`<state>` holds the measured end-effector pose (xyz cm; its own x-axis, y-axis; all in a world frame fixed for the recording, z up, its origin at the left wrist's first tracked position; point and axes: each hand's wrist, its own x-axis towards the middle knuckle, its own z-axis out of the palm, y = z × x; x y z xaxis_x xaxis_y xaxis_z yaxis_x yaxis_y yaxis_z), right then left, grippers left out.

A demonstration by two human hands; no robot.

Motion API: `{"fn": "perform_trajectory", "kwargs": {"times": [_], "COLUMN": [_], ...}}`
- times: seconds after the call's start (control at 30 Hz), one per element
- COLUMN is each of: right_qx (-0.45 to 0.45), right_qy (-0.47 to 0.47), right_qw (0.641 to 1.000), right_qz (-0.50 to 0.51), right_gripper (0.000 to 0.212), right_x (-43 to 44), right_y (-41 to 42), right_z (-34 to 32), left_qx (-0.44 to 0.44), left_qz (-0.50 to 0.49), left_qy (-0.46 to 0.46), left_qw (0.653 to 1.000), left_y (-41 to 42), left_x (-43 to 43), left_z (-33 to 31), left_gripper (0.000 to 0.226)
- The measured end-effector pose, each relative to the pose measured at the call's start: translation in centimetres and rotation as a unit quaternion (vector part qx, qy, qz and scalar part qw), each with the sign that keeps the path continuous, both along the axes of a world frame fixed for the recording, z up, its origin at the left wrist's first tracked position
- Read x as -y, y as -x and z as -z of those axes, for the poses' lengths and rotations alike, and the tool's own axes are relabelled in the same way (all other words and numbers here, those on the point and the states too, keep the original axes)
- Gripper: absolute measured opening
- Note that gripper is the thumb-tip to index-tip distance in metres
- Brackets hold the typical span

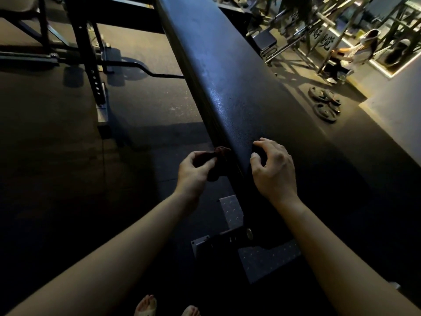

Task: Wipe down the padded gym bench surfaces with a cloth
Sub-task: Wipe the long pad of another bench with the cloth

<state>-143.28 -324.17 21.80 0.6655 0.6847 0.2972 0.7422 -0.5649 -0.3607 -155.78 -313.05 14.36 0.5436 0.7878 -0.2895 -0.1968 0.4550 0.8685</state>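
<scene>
Head view only, dim gym.

Left hand (195, 171) pinches a small dark reddish cloth (219, 154) between thumb and fingers. The cloth is bunched up, with its far end against the left side edge of the bench pad (227, 76), just ahead of the left fingertips. Part of the cloth hangs under the palm.

Right hand (274, 171) is just right of the left hand, on top of the pad. Its fingers are loosely bent with the tips touching the black textured surface, and it grips nothing. Thumb and index finger are spread apart.

The pad is long, narrow and black. It runs from between the two hands up and away to the top of the frame, and there's a faint sheen on it further ahead of the hands.

Below the wrists, near the forearms, are the bench base and a diamond-pattern foot plate (268, 256). Bare toes (145, 304) show at the bottom edge, under the left forearm.

Well ahead and left of the left hand are a rack upright (91, 53) with holes and a curl bar (145, 70) low over the dark floor.

Well ahead and right of the right hand are weight plates (323, 103) flat on the floor. Beyond them a seated person (355, 51) and more machines, blurry.
</scene>
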Motion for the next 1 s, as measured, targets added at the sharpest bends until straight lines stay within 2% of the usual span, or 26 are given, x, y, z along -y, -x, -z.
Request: {"fn": "perform_trajectory", "kwargs": {"times": [0.27, 0.33, 0.4, 0.47, 0.53, 0.6, 0.67, 0.83, 1.0], "right_qx": [0.001, 0.0, -0.002, -0.003, -0.005, -0.004, -0.006, -0.005, -0.014], "right_qy": [0.003, 0.005, 0.004, 0.004, 0.001, 0.0, 0.001, -0.005, 0.004], "right_qw": [1.0, 1.0, 1.0, 1.0, 1.0, 1.0, 1.0, 1.0, 1.0], "right_qz": [0.003, 0.002, 0.001, -0.003, -0.007, -0.007, -0.007, 0.0, -0.001], "right_gripper": [0.047, 0.047, 0.046, 0.044, 0.04, 0.037, 0.036, 0.039, 0.036], "right_x": [-0.2, -0.1, -0.1, 0.0, 0.2, 0.3, 0.2, 0.1, 0.1], "right_y": [0.2, 0.3, 0.2, 0.1, 0.0, -0.2, -0.3, 0.0, -0.1], "right_z": [0.0, 0.0, 0.0, -0.1, 0.0, 0.1, 0.1, 0.0, -0.3], "left_qx": [0.021, 0.016, 0.009, 0.01, -0.008, -0.056, -0.08, -0.029, -0.024], "left_qz": [0.147, 0.224, 0.329, 0.369, 0.288, 0.14, 0.041, 0.059, 0.142], "left_qy": [-0.039, -0.071, -0.104, -0.122, -0.136, -0.143, -0.131, -0.109, -0.174], "left_qw": [0.988, 0.972, 0.939, 0.922, 0.948, 0.978, 0.987, 0.992, 0.974], "left_y": [3.0, 4.2, 5.3, 5.8, 5.5, 4.6, 3.3, 1.8, 4.6], "left_x": [3.9, 5.3, 6.3, 6.0, 4.1, 1.4, -0.1, 4.0, 7.0], "left_z": [-0.3, -0.1, 0.1, 0.3, 0.6, 0.7, 0.1, -1.2, -1.9], "left_gripper": [0.026, 0.029, 0.027, 0.024, 0.025, 0.026, 0.025, 0.014, 0.03]}}
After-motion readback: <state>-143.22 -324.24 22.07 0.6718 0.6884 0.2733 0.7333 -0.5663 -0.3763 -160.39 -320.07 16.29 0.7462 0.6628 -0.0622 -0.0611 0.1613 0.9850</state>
